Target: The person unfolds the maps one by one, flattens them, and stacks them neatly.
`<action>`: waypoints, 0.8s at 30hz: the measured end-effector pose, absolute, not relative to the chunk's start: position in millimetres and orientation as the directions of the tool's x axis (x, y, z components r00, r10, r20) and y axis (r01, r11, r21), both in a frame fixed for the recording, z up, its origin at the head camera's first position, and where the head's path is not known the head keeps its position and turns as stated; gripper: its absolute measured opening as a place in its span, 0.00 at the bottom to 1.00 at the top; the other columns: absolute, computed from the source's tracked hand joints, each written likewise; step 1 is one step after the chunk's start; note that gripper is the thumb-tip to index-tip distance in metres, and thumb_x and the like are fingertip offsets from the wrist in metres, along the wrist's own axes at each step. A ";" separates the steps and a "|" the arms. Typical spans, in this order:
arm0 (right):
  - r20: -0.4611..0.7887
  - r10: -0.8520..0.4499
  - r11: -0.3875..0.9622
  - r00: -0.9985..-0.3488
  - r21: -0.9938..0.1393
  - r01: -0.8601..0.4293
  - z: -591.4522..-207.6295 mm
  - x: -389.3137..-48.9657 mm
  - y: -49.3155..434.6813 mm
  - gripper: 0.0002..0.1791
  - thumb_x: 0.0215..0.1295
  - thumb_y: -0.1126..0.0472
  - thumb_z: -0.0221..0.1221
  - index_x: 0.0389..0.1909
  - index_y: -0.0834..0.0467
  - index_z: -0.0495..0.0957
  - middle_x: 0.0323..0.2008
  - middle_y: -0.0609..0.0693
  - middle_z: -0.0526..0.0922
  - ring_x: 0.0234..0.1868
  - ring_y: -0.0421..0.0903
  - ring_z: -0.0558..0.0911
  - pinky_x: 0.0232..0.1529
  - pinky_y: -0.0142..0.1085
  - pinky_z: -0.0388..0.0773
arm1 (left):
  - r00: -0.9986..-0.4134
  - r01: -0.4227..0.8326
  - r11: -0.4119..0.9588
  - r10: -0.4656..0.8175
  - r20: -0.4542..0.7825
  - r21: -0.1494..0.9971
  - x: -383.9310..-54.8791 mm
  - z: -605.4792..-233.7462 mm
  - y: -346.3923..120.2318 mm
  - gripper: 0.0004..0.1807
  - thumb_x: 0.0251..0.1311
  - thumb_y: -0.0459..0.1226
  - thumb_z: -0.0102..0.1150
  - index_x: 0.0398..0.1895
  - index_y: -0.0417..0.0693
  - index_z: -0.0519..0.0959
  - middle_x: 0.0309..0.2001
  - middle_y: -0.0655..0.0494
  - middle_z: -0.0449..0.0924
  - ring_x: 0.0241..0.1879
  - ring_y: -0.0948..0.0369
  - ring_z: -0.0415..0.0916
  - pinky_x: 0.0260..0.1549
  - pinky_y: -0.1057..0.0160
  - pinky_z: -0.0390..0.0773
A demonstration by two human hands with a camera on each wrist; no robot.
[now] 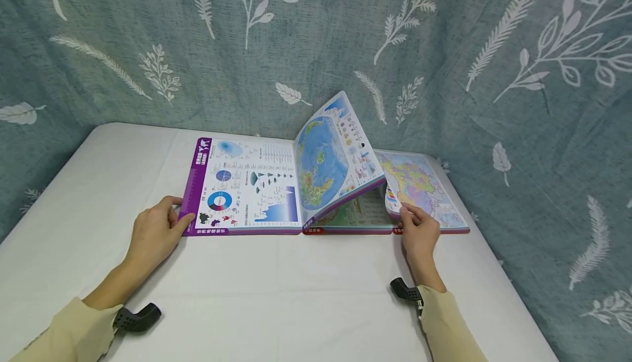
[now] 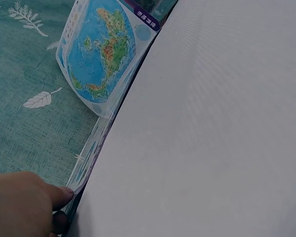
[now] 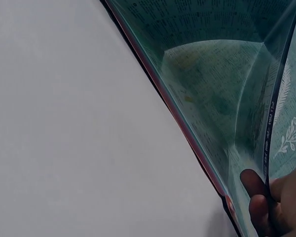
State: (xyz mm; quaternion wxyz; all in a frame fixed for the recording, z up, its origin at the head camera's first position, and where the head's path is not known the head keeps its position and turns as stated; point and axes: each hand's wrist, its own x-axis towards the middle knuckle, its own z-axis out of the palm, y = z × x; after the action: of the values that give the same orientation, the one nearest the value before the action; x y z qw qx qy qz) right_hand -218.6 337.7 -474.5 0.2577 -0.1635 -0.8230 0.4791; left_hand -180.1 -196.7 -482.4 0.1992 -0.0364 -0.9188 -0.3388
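A fold-out map point(image 1: 247, 181) lies across the white table, its left panel bordered in purple. My left hand point(image 1: 155, 230) holds that panel's near-left corner, the thumb on top. In the left wrist view, the left hand point(image 2: 27, 205) pinches the panel's edge. A middle panel with a blue world map point(image 1: 321, 159) stands tilted up from a fold. My right hand point(image 1: 421, 233) pinches the near corner of a lifted, curled panel point(image 1: 392, 200). The right wrist view has the right hand point(image 3: 281, 202) with fingers on both sides of that panel's edge. Beneath it, a green panel point(image 3: 202, 84) is partly visible.
The map's right part, a coloured regional map point(image 1: 415, 184), rests flat on the table point(image 1: 296, 296). A teal curtain point(image 1: 316, 33) with white leaf prints hangs behind and to the right. Black wrist devices point(image 1: 138, 318) project from both sleeves.
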 end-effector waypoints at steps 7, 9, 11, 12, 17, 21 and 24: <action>0.250 0.554 0.509 -0.794 -0.856 0.086 -475.1 -218.2 355.3 0.13 0.75 0.60 0.64 0.52 0.61 0.88 0.29 0.54 0.90 0.22 0.31 0.80 0.23 0.23 0.72 | -0.921 0.192 0.768 -0.074 0.382 0.611 -179.9 -482.6 -196.5 0.22 0.64 0.36 0.73 0.54 0.28 0.79 0.19 0.55 0.71 0.22 0.58 0.64 0.26 0.61 0.61; 0.243 0.567 0.509 -0.787 -0.855 0.102 -474.1 -217.5 361.0 0.13 0.75 0.59 0.63 0.53 0.61 0.88 0.29 0.51 0.90 0.22 0.31 0.80 0.23 0.23 0.72 | -0.921 0.189 0.769 -0.077 0.382 0.611 -180.5 -483.1 -196.9 0.22 0.64 0.36 0.73 0.54 0.28 0.79 0.19 0.55 0.70 0.22 0.58 0.64 0.26 0.61 0.61; 0.240 0.582 0.511 -0.777 -0.851 0.120 -473.8 -215.9 368.6 0.14 0.75 0.58 0.63 0.53 0.61 0.88 0.27 0.47 0.89 0.22 0.30 0.80 0.23 0.23 0.72 | -0.922 0.190 0.769 -0.075 0.381 0.610 -180.8 -483.4 -196.0 0.23 0.64 0.36 0.73 0.54 0.28 0.79 0.20 0.55 0.71 0.22 0.58 0.64 0.26 0.61 0.61; 0.236 0.589 0.510 -0.773 -0.850 0.129 -473.5 -215.2 372.4 0.14 0.75 0.57 0.63 0.54 0.60 0.88 0.27 0.45 0.89 0.23 0.29 0.79 0.23 0.23 0.71 | -0.922 0.190 0.769 -0.074 0.380 0.611 -180.9 -483.4 -195.6 0.23 0.64 0.36 0.73 0.54 0.28 0.79 0.20 0.55 0.71 0.23 0.58 0.64 0.26 0.61 0.60; 0.242 0.617 0.507 -0.749 -0.850 0.143 -472.6 -213.1 391.2 0.15 0.76 0.57 0.63 0.55 0.61 0.88 0.24 0.39 0.87 0.22 0.27 0.79 0.24 0.22 0.70 | -0.922 0.191 0.770 -0.072 0.381 0.608 -180.7 -482.4 -194.8 0.23 0.64 0.37 0.73 0.54 0.28 0.79 0.20 0.55 0.71 0.23 0.58 0.64 0.27 0.61 0.61; 0.209 0.643 0.472 -0.736 -0.866 0.167 -471.9 -213.5 402.8 0.16 0.77 0.56 0.61 0.56 0.61 0.87 0.23 0.34 0.84 0.23 0.28 0.79 0.24 0.22 0.70 | -0.919 0.196 0.772 -0.070 0.388 0.605 -180.2 -482.2 -195.5 0.23 0.64 0.36 0.73 0.54 0.28 0.79 0.20 0.55 0.72 0.23 0.58 0.65 0.27 0.61 0.61; 0.193 0.652 0.444 -0.733 -0.881 0.162 -471.2 -213.4 408.1 0.17 0.77 0.56 0.61 0.57 0.62 0.87 0.22 0.32 0.83 0.24 0.28 0.79 0.24 0.22 0.70 | -0.915 0.204 0.772 -0.068 0.397 0.602 -180.9 -483.0 -196.0 0.22 0.63 0.35 0.73 0.54 0.28 0.79 0.20 0.55 0.72 0.22 0.58 0.65 0.26 0.61 0.61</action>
State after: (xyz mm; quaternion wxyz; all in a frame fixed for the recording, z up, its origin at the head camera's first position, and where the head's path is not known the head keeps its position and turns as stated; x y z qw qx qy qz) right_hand -213.4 408.1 -471.2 0.2643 -0.2520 -0.8075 0.4633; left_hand -180.9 -196.0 -483.0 0.2025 -0.0367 -0.9192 -0.3357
